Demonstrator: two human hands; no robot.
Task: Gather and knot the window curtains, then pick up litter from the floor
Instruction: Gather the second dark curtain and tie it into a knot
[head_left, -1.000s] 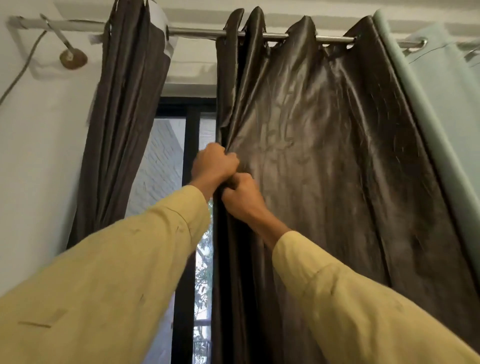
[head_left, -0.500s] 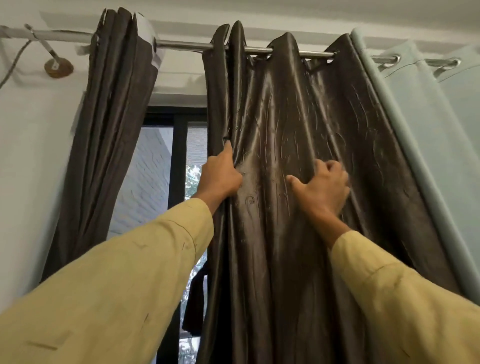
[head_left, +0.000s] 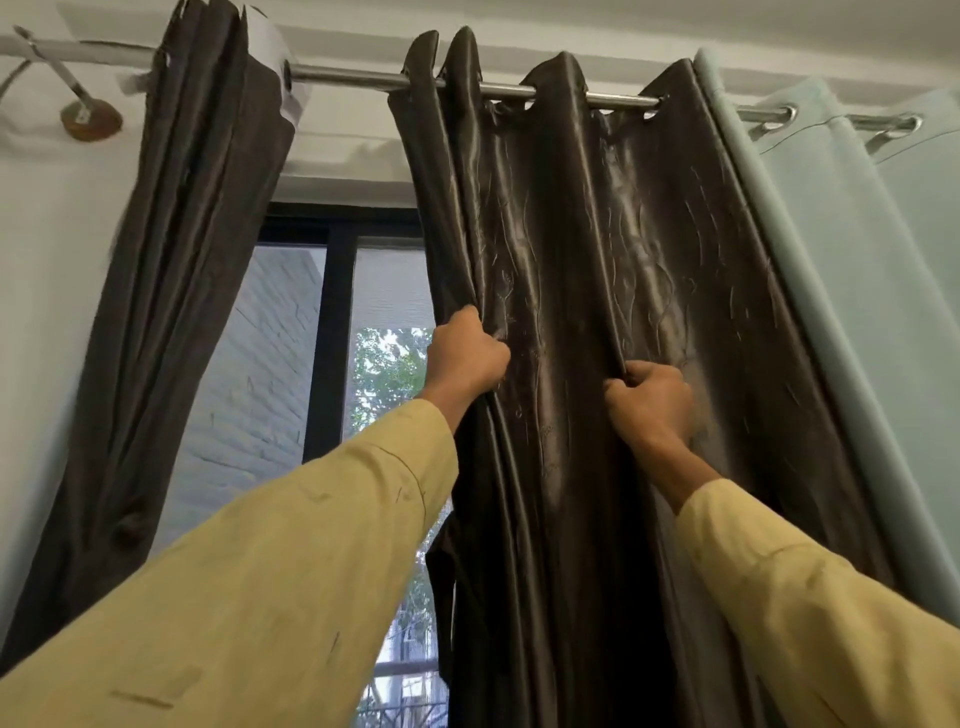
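Open gap between dark curtains (head_left: 597, 291) (window frame (head_left: 332, 338) behind).

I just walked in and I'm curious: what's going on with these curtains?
A person in yellow sleeves is gathering the dark brown curtain at the window. The left hand grips its left edge and the right hand grips a fold further right. It hangs spread on the rod, not yet knotted. A second dark curtain hangs bunched at the left, and a pale green curtain hangs at the right.
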